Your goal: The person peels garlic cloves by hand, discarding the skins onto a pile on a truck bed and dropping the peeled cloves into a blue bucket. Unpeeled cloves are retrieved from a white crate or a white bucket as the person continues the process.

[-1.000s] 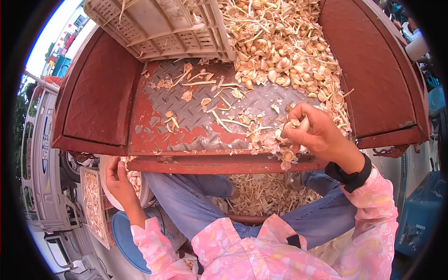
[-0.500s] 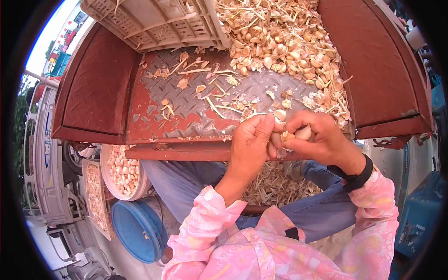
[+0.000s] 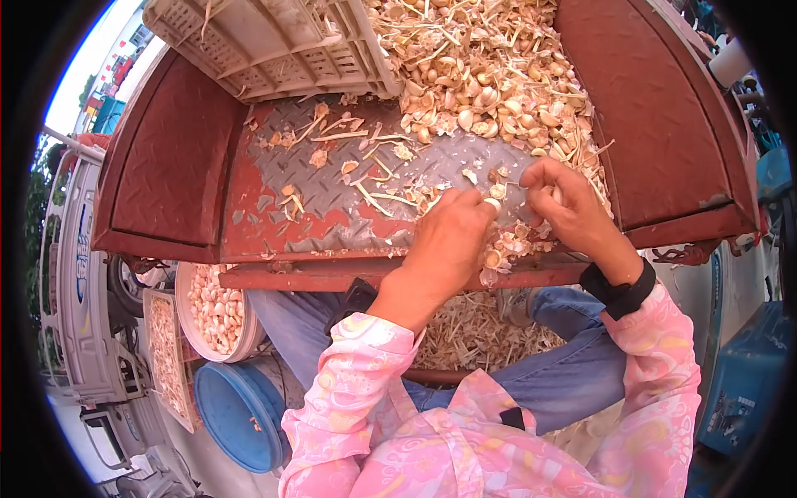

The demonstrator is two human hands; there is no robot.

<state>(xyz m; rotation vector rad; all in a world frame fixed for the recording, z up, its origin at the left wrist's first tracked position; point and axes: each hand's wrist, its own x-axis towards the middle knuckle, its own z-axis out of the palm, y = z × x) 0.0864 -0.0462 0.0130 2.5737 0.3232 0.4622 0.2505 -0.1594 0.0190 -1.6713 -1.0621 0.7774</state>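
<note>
My left hand point(image 3: 451, 236) is over the front edge of the red metal truck bed, back upward and fingers closed. A pale garlic clove point(image 3: 493, 204) shows at its fingertips. To its right, my right hand point(image 3: 570, 209) is curled, with a whitish clove partly visible between thumb and fingers. The two hands are apart. Papery garlic skins point(image 3: 508, 246) lie between and below them on the edge. Beyond my hands is a large heap of loose garlic cloves point(image 3: 486, 104) mixed with skins and stems.
A white plastic crate point(image 3: 278, 50) leans at the back left of the bed. Stem scraps point(image 3: 365, 195) lie on the worn metal floor. Lower left stand a white bucket of cloves point(image 3: 220, 311), a shallow crate point(image 3: 170, 357) and a blue bucket point(image 3: 241, 415). Peelings point(image 3: 477, 332) lie between my legs.
My hands have moved apart from being together over garlic pieces. The left has turned back-upward, and the right has shifted slightly right and up. Loose skins now show between them.
</note>
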